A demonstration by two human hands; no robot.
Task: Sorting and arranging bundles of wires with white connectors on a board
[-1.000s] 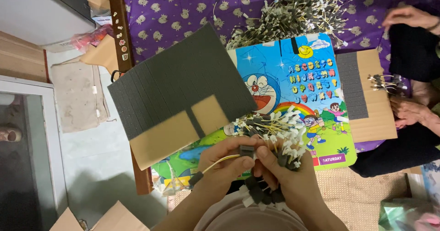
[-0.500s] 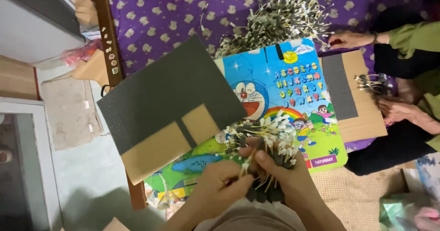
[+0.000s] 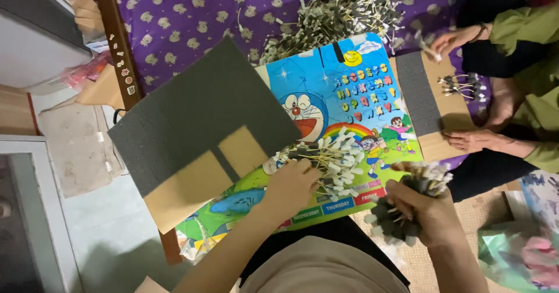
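Purple patterned bedspread (image 3: 192, 19) behind, colourful cartoon board (image 3: 343, 112) on top. Left hand (image 3: 291, 185) fingers rest on loose white-tipped sticks (image 3: 335, 156) on the board. Right hand (image 3: 422, 208) clenched around a bundle of sticks (image 3: 428, 176).

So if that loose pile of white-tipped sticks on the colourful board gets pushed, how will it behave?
The sticks look thin and light, so they would probably scatter rather than slide together. They lie loosely crisscrossed, so some may snag. The glossy board likely lets them skid easily.

Both forearms are bare — no sleeves, watch or rings; below the left hand (image 3: 291, 185) shows a beige top over dark trousers.
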